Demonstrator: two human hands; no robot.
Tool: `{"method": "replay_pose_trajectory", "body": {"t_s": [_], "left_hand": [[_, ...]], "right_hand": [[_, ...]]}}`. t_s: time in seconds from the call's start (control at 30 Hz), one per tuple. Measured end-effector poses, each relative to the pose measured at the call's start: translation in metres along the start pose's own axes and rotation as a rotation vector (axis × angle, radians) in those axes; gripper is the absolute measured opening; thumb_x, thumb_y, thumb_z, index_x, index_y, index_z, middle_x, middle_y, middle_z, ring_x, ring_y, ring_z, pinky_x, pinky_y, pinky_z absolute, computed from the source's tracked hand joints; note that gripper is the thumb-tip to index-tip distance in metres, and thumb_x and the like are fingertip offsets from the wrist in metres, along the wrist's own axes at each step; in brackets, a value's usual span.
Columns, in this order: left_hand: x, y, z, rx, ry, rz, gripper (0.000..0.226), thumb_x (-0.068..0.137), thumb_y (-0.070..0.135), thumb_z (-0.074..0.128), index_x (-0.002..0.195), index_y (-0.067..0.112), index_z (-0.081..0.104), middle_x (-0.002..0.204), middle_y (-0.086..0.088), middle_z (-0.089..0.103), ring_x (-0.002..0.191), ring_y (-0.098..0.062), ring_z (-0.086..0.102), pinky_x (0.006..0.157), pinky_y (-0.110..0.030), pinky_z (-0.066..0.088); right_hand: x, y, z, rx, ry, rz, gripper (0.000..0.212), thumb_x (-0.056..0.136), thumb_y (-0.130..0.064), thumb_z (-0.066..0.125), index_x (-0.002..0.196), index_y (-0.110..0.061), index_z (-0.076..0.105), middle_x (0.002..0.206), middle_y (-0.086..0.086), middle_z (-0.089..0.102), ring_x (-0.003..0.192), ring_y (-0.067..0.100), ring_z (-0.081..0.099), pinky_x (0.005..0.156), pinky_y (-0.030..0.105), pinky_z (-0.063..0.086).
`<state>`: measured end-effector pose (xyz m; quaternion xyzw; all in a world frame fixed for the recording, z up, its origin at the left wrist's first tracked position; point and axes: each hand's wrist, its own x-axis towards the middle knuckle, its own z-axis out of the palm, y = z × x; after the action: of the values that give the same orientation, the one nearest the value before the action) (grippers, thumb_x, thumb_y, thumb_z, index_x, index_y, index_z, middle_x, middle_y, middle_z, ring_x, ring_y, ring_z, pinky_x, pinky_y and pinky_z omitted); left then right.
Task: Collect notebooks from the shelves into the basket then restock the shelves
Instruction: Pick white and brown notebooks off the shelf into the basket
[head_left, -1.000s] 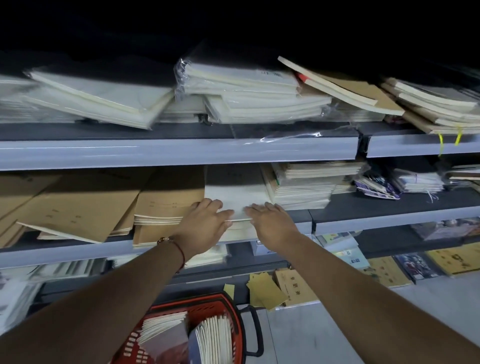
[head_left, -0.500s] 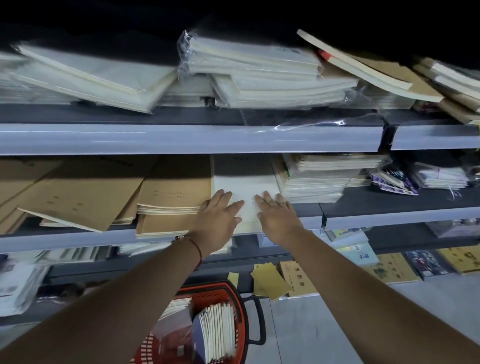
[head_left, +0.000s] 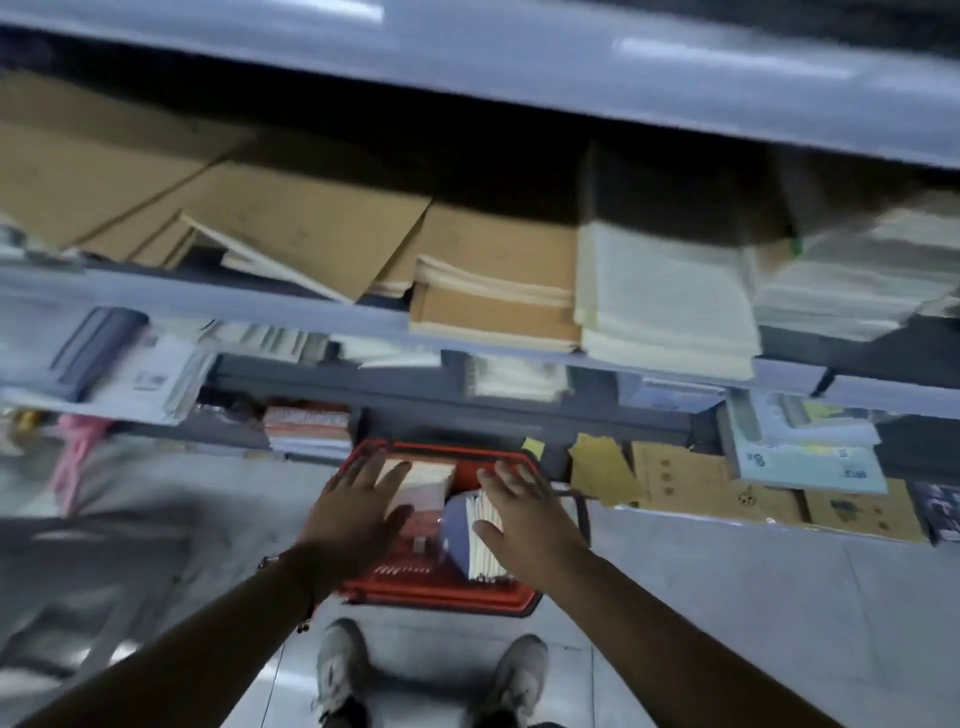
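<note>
A red basket (head_left: 436, 597) stands on the floor in front of my feet, holding several notebooks (head_left: 480, 540) on edge and a pale one (head_left: 423, 480) lying flat. My left hand (head_left: 353, 519) hovers over the basket's left side with fingers spread and holds nothing. My right hand (head_left: 519, 514) hovers over the right side, fingers spread, just above the upright notebooks. On the shelf (head_left: 311, 317) above lie a white stack of notebooks (head_left: 665, 306) and brown stacks (head_left: 493, 296). The view is blurred.
Brown folders (head_left: 291, 228) lie loosely on the shelf at left. Lower shelves hold mixed stationery (head_left: 306, 431). Brown and yellow packets (head_left: 691, 483) lie on the bottom ledge at right. My shoes (head_left: 343, 670) stand on the grey tiled floor.
Both hands have left the white stack on the shelf and dropped down over the basket. The camera has tilted sharply downward.
</note>
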<state>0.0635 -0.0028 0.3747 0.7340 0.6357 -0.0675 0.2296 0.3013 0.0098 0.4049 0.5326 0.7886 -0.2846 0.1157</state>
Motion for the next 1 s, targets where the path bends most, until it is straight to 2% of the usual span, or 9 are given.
{"method": "replay_pose_trajectory", "body": {"t_s": [0.07, 0.17, 0.23, 0.33, 0.47, 0.6, 0.73, 0.83, 1.0], "left_hand": [[-0.011, -0.029, 0.024, -0.004, -0.068, -0.066, 0.083, 0.081, 0.067, 0.009, 0.153, 0.029, 0.025, 0.162, -0.003, 0.022, 0.145, -0.027, 0.028, 0.114, -0.043, 0.029], [-0.022, -0.064, 0.059, -0.035, -0.132, -0.114, 0.063, 0.098, 0.053, 0.036, 0.154, 0.028, 0.023, 0.161, -0.004, 0.024, 0.145, -0.028, 0.028, 0.113, -0.043, 0.029], [-0.023, -0.082, 0.083, -0.061, -0.147, -0.119, 0.058, 0.099, 0.044, 0.044, 0.152, 0.026, 0.028, 0.158, -0.006, 0.03, 0.141, -0.03, 0.034, 0.111, -0.046, 0.033], [-0.012, -0.111, 0.127, -0.056, -0.138, -0.057, 0.053, 0.095, 0.038, 0.054, 0.143, 0.023, 0.037, 0.144, -0.009, 0.048, 0.124, -0.031, 0.053, 0.094, -0.048, 0.049], [0.02, -0.144, 0.184, -0.069, -0.191, -0.026, 0.048, 0.092, 0.038, 0.052, 0.134, 0.015, 0.045, 0.133, -0.012, 0.056, 0.112, -0.033, 0.061, 0.078, -0.046, 0.056], [0.06, -0.16, 0.229, -0.085, -0.197, -0.032, 0.052, 0.098, 0.035, 0.049, 0.144, 0.015, 0.038, 0.145, -0.011, 0.046, 0.126, -0.032, 0.052, 0.093, -0.047, 0.051], [0.106, -0.169, 0.269, -0.042, -0.189, -0.015, 0.053, 0.101, 0.04, 0.038, 0.148, 0.019, 0.03, 0.15, -0.009, 0.039, 0.134, -0.027, 0.043, 0.1, -0.043, 0.046], [0.136, -0.173, 0.3, 0.002, -0.213, 0.016, 0.055, 0.103, 0.041, 0.035, 0.153, 0.021, 0.022, 0.161, -0.011, 0.019, 0.145, -0.031, 0.027, 0.111, -0.047, 0.037], [0.17, -0.179, 0.336, 0.069, -0.177, 0.008, 0.062, 0.103, 0.033, 0.036, 0.156, 0.025, 0.004, 0.164, -0.007, -0.007, 0.15, -0.031, 0.008, 0.116, -0.047, 0.026]], "right_hand": [[0.017, -0.007, 0.034, 0.02, -0.093, 0.05, 0.068, 0.101, -0.044, 0.04, 0.157, -0.019, 0.011, 0.164, 0.007, 0.009, 0.15, 0.03, 0.009, 0.121, 0.04, 0.009], [0.041, -0.015, 0.079, 0.007, -0.137, 0.074, 0.072, 0.095, -0.049, 0.036, 0.156, -0.016, 0.018, 0.161, 0.014, 0.021, 0.146, 0.035, 0.024, 0.118, 0.042, 0.02], [0.058, -0.018, 0.105, 0.029, -0.187, 0.108, 0.074, 0.093, -0.053, 0.034, 0.156, -0.016, 0.018, 0.16, 0.016, 0.021, 0.145, 0.036, 0.025, 0.117, 0.04, 0.021], [0.088, -0.014, 0.149, 0.018, -0.243, 0.149, 0.069, 0.099, -0.047, 0.043, 0.156, -0.018, 0.017, 0.161, 0.013, 0.02, 0.145, 0.033, 0.024, 0.116, 0.039, 0.022], [0.126, -0.004, 0.207, 0.028, -0.228, 0.196, 0.065, 0.096, -0.042, 0.05, 0.151, -0.013, 0.031, 0.15, 0.017, 0.04, 0.132, 0.035, 0.042, 0.107, 0.04, 0.036], [0.162, 0.004, 0.249, 0.077, -0.22, 0.22, 0.068, 0.1, -0.053, 0.03, 0.139, 0.0, 0.047, 0.13, 0.023, 0.056, 0.12, 0.038, 0.053, 0.102, 0.043, 0.04], [0.208, 0.012, 0.28, 0.044, -0.199, 0.196, 0.062, 0.101, -0.049, 0.037, 0.147, -0.007, 0.036, 0.147, 0.017, 0.044, 0.133, 0.033, 0.044, 0.107, 0.04, 0.038], [0.246, 0.019, 0.3, 0.059, -0.177, 0.183, 0.06, 0.1, -0.041, 0.044, 0.15, -0.012, 0.03, 0.155, 0.014, 0.033, 0.142, 0.032, 0.031, 0.113, 0.042, 0.032], [0.298, 0.026, 0.327, 0.055, -0.092, 0.164, 0.064, 0.099, -0.035, 0.049, 0.155, -0.022, 0.02, 0.165, 0.005, 0.006, 0.15, 0.028, 0.013, 0.118, 0.044, 0.024]]}}
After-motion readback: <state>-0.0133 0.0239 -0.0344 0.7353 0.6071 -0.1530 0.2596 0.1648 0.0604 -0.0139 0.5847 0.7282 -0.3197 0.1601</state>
